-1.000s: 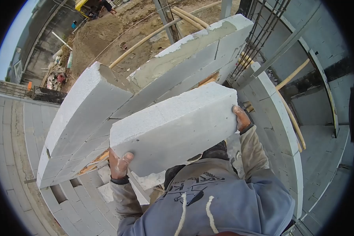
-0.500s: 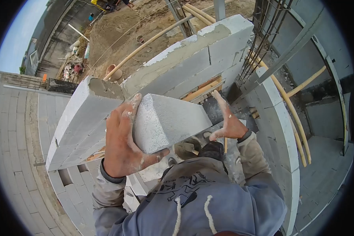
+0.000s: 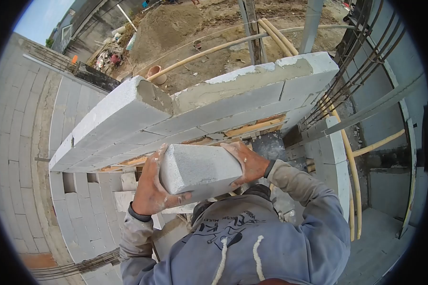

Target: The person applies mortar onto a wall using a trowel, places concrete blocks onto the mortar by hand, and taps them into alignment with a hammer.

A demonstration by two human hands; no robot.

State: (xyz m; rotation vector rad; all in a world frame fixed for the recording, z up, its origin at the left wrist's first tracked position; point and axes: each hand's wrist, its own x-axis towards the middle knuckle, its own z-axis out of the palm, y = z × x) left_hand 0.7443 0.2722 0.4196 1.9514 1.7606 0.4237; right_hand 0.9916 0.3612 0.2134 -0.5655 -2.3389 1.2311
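A pale grey lightweight concrete block point(image 3: 199, 166) is held between my two hands, close in front of my chest. My left hand point(image 3: 152, 183) grips its left end, with the fingers along the far side and the thumb at the near lower edge. My right hand point(image 3: 247, 164) is pressed round the opposite end. Just beyond the block stands a block wall point(image 3: 214, 116). Grey mortar point(image 3: 242, 83) is spread along its top, and the raised block point(image 3: 100, 114) at its left has mortar on its end face.
Vertical steel bars point(image 3: 366, 61) rise at the wall's right end. Bamboo poles point(image 3: 214, 50) run behind the wall, and others lean at the right. A bucket point(image 3: 156, 74) and a sand heap point(image 3: 166, 28) are on the ground beyond. Another low wall point(image 3: 325, 161) stands at the right.
My right hand, apart from the block before, has closed on its right end. The block is now in both hands, nearer my body and more level. The view has shifted too.
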